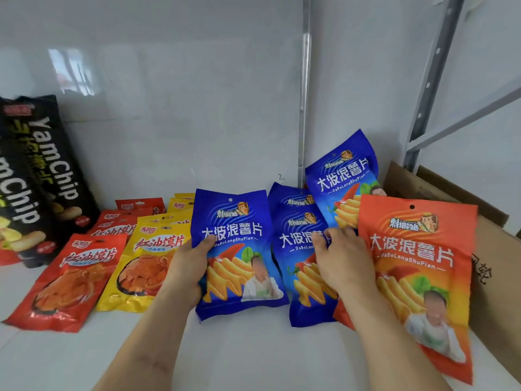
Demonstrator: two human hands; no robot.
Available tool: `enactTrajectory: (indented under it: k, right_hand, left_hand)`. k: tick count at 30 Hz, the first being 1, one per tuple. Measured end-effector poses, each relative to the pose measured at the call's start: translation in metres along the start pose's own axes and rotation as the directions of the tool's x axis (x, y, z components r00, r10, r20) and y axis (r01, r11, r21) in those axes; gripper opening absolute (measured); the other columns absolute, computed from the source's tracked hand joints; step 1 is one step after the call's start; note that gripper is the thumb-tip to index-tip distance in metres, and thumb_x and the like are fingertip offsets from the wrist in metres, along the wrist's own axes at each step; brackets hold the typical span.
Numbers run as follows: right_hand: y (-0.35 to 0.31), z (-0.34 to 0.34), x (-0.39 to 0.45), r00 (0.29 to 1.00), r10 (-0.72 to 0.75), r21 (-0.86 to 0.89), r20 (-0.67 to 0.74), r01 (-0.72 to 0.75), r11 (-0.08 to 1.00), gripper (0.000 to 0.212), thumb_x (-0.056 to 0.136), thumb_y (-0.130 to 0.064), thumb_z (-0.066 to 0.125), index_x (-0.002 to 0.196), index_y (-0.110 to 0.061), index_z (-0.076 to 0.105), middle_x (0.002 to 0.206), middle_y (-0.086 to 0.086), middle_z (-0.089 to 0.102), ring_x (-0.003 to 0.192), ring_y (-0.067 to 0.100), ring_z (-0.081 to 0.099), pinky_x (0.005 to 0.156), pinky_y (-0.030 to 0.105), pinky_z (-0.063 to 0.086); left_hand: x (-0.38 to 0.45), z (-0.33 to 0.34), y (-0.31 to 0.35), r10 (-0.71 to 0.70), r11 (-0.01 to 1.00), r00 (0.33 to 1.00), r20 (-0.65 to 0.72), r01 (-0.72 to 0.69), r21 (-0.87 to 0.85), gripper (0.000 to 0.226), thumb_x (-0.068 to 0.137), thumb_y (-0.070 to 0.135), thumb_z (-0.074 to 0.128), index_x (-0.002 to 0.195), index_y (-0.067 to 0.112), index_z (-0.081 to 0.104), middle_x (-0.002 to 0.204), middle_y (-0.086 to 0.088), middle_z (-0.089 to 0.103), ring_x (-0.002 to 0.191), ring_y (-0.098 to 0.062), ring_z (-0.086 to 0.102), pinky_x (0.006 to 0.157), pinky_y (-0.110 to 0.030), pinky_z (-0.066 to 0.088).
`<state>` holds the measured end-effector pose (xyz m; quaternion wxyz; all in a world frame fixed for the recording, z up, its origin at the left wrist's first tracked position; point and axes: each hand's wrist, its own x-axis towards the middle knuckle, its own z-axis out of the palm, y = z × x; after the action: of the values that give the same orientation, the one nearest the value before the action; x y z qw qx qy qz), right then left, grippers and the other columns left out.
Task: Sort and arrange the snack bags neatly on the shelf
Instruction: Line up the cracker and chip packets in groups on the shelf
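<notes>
Left hand [189,266] grips a blue bag [235,249] by its left edge, thumb on the front, at 6 o'clock on the shelf [253,348]. Right hand [342,259] rests curled on a second blue bag [296,266]; grip unclear. Orange bag [417,277] overlaps at 3 o'clock. Best to stand the held bag square beside its blue mates. Box [490,249] crowds the right; open room lies at 6 o'clock.

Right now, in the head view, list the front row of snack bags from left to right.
Black YamChip bag → red snack bag → yellow snack bag → blue chip bag gripped by the left hand → second blue chip bag under the right hand → orange chip bag.
</notes>
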<state>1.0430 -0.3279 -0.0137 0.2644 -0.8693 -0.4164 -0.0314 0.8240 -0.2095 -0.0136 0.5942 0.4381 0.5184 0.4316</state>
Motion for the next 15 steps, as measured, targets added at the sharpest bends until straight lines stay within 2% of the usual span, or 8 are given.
enactTrajectory:
  k: [3,6,8,11,15]
  right_hand:
    - [-0.002,0.001,-0.002,0.999,0.008,-0.087,0.041,-0.004,0.996,0.054,0.101,-0.054,0.032,0.140,-0.021,0.046,0.145,0.006,0.044,0.127,0.028,0.044,0.104,0.040,0.036]
    - [-0.010,0.005,-0.004,0.993,-0.002,-0.135,0.117,0.018,0.991,0.056,0.100,-0.057,0.026,0.145,-0.026,0.041,0.153,0.000,0.036,0.138,0.027,0.033,0.113,0.043,0.026]
    - [-0.015,0.008,-0.002,0.984,-0.044,-0.104,0.171,0.062,0.993,0.054,0.101,-0.055,0.027,0.146,-0.029,0.040,0.155,-0.003,0.033,0.140,0.026,0.031,0.114,0.044,0.024]
    - [-0.020,0.012,-0.001,0.977,-0.093,-0.028,0.192,0.100,0.995,0.054,0.100,-0.056,0.035,0.146,-0.028,0.041,0.157,-0.002,0.030,0.139,0.027,0.032,0.113,0.042,0.029]
    - [-0.022,0.015,-0.001,0.991,-0.031,-0.124,0.132,0.047,0.991,0.072,0.092,-0.071,0.036,0.148,-0.025,0.034,0.157,0.006,0.028,0.141,0.030,0.030,0.113,0.044,0.028]
  left_hand:
    - [0.001,-0.002,0.006,0.029,0.999,0.999,-0.034,-0.030,-0.022,0.019,0.095,0.038,0.065,0.097,0.022,0.054,0.095,-0.004,0.072,0.084,-0.025,0.072,0.073,-0.044,0.060]
    - [0.003,-0.005,0.013,0.053,0.998,0.997,-0.051,-0.054,-0.028,0.017,0.098,0.036,0.061,0.100,0.021,0.054,0.092,-0.003,0.071,0.080,-0.022,0.071,0.063,-0.036,0.056]
    - [0.006,-0.009,0.019,0.051,0.998,0.997,-0.061,-0.054,-0.034,0.017,0.098,0.036,0.060,0.100,0.021,0.054,0.092,-0.003,0.070,0.081,-0.022,0.071,0.068,-0.038,0.058]
    - [0.015,-0.018,0.026,0.054,0.998,0.995,-0.082,-0.055,-0.007,0.024,0.098,0.039,0.060,0.107,0.018,0.054,0.097,-0.005,0.070,0.087,-0.024,0.070,0.074,-0.041,0.058]
    - [0.022,-0.022,0.030,0.023,0.999,0.997,-0.070,-0.026,-0.043,0.024,0.097,0.042,0.061,0.097,0.018,0.055,0.096,-0.006,0.071,0.085,-0.024,0.070,0.078,-0.042,0.058]
